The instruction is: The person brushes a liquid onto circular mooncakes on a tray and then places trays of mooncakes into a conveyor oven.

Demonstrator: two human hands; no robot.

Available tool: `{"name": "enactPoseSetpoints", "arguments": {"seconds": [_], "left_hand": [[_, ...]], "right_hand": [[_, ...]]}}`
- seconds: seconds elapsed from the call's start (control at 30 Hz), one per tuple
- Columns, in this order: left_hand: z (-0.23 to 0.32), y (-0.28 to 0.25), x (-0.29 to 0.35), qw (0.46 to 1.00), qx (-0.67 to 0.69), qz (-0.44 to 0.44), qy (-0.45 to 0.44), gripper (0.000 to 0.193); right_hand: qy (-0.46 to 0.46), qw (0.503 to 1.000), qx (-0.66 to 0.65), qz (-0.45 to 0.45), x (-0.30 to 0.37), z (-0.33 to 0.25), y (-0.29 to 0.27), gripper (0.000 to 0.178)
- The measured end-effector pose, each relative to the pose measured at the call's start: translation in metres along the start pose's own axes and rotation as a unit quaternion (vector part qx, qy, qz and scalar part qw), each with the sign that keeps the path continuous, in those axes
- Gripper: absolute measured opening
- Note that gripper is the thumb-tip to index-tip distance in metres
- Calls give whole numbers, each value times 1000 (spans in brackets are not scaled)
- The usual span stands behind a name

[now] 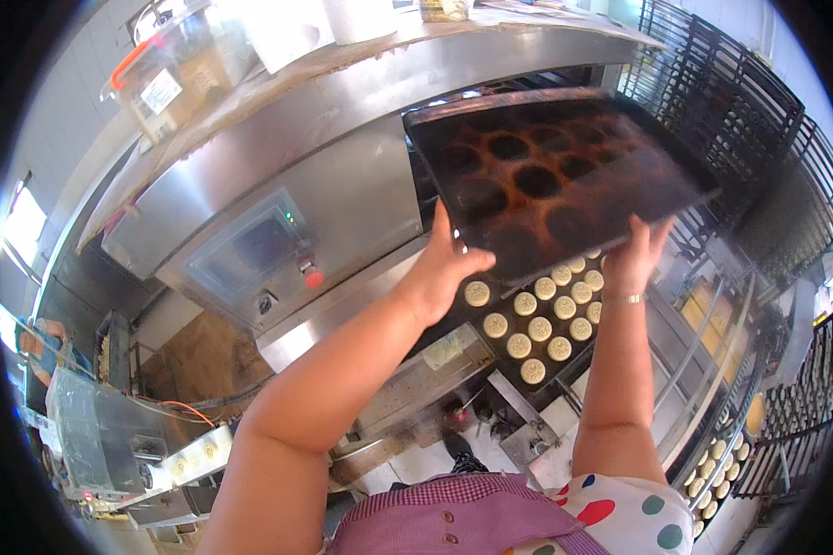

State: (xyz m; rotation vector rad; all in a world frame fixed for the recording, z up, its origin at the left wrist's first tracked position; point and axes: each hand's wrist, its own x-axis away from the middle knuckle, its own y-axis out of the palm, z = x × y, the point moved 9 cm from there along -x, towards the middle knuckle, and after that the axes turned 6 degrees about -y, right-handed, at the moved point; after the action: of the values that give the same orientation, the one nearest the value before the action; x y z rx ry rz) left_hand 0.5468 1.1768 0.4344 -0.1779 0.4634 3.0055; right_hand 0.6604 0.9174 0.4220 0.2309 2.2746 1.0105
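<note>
While both bare forearms reach away from the near edge, a dark baking tray hangs between the hands, right of centre, its broad face showing. Brown-orange surface, blackened round marks in loose rows; raised rim clearest at the far side.

Left hand: at the tray's near left corner, thumb and forefinger spread wide, gripping the edge. Right hand: on the near edge toward the right corner, fingers parted and bent against the rim; fingers under the tray hidden. Pale band on the right wrist.

Below the held tray, nearer the body: round pale pastries with patterned tops, set apart on a dark surface, the farther ones partly covered by the tray. More pastries at near right, beside the metal racking.

Left of the tray, a steel machine front with a display panel and a red knob. On the ledge above, far left, a clear plastic box with an orange edge. Far right, tall dark racks. Another person at the left margin, details too small. Purple apron and spotted sleeve at the near edge.
</note>
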Motion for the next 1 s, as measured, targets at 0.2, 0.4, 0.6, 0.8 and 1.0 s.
{"name": "enactPoseSetpoints", "arguments": {"seconds": [0.2,0.4,0.6,0.8,1.0], "left_hand": [[4,-71,-22,983,-127,95,-95,75],[-54,-136,106,919,-333,141,-160,61],[-71,-179,238,867,-337,289,-229,55],[-138,-145,327,865,-289,310,-268,49],[-179,-28,390,903,-314,206,-211,39]], "right_hand": [[221,971,85,-11,-30,181,70,90],[309,948,74,-24,-12,297,186,95],[377,914,116,-95,-16,315,199,85],[457,835,150,-267,95,258,142,59],[476,783,224,-331,229,69,39,42]]}}
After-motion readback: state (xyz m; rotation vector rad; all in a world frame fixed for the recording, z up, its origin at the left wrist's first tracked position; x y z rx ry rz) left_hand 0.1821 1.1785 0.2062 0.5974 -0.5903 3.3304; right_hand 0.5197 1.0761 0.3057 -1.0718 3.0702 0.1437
